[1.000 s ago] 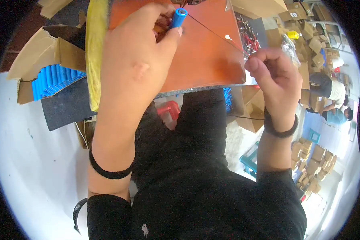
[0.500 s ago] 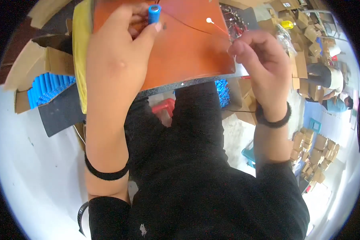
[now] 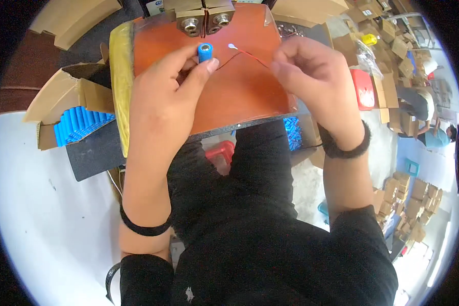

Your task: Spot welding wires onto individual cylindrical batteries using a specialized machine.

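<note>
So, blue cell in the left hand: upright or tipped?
Roughly upright: the blue cell shows its round metal end facing up.

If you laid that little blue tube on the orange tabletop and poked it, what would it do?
The blue tube in the left hand would probably roll on the orange tabletop, because its side is round. It likely wouldn't bend, since it looks straight and has a shiny, metal-looking end. Its smooth side might feel a bit slippery.
</note>
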### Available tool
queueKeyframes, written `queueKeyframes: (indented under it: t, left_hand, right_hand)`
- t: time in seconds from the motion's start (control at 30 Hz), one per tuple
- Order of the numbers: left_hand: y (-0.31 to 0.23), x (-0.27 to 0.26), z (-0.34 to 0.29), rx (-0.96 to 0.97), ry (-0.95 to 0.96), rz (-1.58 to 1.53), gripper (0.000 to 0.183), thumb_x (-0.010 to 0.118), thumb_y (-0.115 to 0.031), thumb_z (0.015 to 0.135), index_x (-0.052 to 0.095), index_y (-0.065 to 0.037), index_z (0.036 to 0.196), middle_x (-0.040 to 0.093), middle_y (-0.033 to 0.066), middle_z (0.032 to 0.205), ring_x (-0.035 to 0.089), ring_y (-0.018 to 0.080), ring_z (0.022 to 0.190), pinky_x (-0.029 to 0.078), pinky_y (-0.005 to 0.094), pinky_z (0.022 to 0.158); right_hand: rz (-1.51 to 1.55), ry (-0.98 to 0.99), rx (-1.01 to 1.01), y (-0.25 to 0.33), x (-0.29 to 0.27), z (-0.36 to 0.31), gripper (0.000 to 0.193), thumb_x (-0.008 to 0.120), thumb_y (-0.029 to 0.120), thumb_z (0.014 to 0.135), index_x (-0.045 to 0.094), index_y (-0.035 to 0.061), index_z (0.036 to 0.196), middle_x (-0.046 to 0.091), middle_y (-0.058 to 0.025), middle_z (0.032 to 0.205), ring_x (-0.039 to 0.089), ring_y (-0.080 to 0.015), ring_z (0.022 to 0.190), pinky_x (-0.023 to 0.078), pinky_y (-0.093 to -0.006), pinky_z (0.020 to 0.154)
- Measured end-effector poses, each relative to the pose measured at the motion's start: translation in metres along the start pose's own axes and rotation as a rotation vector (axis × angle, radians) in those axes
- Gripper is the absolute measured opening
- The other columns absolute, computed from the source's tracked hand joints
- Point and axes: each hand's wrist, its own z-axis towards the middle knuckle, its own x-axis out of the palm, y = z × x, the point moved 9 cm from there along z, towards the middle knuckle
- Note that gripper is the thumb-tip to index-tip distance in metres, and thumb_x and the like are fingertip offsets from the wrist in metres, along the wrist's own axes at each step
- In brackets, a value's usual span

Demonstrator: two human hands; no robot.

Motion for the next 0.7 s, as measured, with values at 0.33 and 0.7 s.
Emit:
queueKeyframes:
  t: [0.33, 0.7]
  left_hand:
    - [-0.024, -0.004, 0.002, 0.228, -0.082, 0.346, 0.030, 0.068, -0.017, 0.091, 0.066, 0.000, 0.115, 0.062, 0.0090, 0.086, 0.055, 0.0152, 0.075, 0.044, 0.0267, 0.070]
    - [-0.023, 0.008, 0.005, 0.167, -0.044, 0.326, 0.028, 0.067, -0.018, 0.092, 0.068, -0.002, 0.115, 0.069, 0.0110, 0.097, 0.063, 0.0160, 0.088, 0.047, 0.0268, 0.081]
  right_hand:
    - [-0.086, 0.225, 0.155, 0.032, 0.019, 0.030, 0.013, 0.064, 0.013, 0.086, 0.063, -0.0001, 0.083, 0.059, 0.0004, 0.068, 0.052, -0.0067, 0.061, 0.043, -0.0232, 0.056]
    - [-0.168, 0.234, 0.258, 0.026, 0.012, 0.027, 0.014, 0.065, 0.010, 0.084, 0.061, -0.0022, 0.077, 0.057, -0.0013, 0.064, 0.048, -0.0062, 0.059, 0.039, -0.0238, 0.055]
